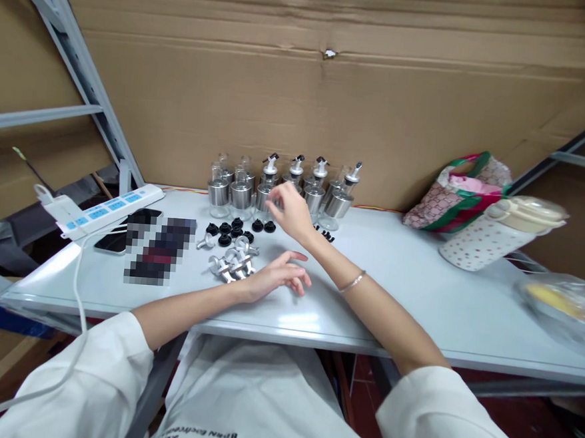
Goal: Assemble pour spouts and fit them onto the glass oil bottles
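Observation:
My left hand (284,277) hovers low over the tabletop (396,306), palm down, fingers apart and holding nothing. Beside its wrist lies a group of silver pour spouts (232,261). My right hand (292,211) is stretched out in front of the row of glass oil bottles (241,194) with steel sleeves; its fingers are curved, with a gap to the thumb. It overlaps a bottle in the view, and I cannot tell whether it touches. Several bottles carry a spout, such as the rightmost bottle (340,199); others have bare necks. Black stoppers (236,231) lie in front of them.
Small black pieces (327,235) lie partly behind my right forearm. At left are a power strip (117,208) with a white cable and a phone (113,238). At right stand a patterned bag (454,193), a dotted jug (486,236) and a plastic-wrapped bowl (561,308). Cardboard (282,85) walls the back.

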Available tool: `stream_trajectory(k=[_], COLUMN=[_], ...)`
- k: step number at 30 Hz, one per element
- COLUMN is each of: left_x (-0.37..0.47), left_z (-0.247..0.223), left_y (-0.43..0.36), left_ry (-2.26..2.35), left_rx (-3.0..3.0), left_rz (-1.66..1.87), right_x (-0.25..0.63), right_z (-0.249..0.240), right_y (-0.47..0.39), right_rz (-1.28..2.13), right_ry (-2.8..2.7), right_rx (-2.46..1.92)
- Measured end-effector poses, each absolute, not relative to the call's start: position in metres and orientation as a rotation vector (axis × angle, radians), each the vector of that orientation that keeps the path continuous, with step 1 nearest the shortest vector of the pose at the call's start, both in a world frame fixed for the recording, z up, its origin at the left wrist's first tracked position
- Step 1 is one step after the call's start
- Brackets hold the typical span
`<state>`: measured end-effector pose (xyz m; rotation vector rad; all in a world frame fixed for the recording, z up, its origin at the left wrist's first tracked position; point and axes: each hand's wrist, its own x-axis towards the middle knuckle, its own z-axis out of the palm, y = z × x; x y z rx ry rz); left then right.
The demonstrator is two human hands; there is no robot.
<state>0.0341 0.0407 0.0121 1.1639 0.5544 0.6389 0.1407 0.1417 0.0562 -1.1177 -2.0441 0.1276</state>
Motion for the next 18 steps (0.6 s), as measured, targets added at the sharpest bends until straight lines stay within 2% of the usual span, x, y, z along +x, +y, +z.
stream_trajectory(k=[5,10,18], left_x=[0.036,0.036,0.036], left_z=[0.010,0.006,0.006], left_y=[0.041,0.043,0.043], left_ry=[0.581,0.573,0.558], left_rx=[1.156,1.155,1.172], left_rz=[0.664,0.662,0.657], right_x=[0.146,0.140,0.141], right_z=[0.051,0.044,0.048], right_y=[0.121,0.125,0.120], right_rz=[0.482,0.675,0.714], right_ry=[-2.641,-2.718,-2.671], right_rx=[-1.033,-1.052,-1.030])
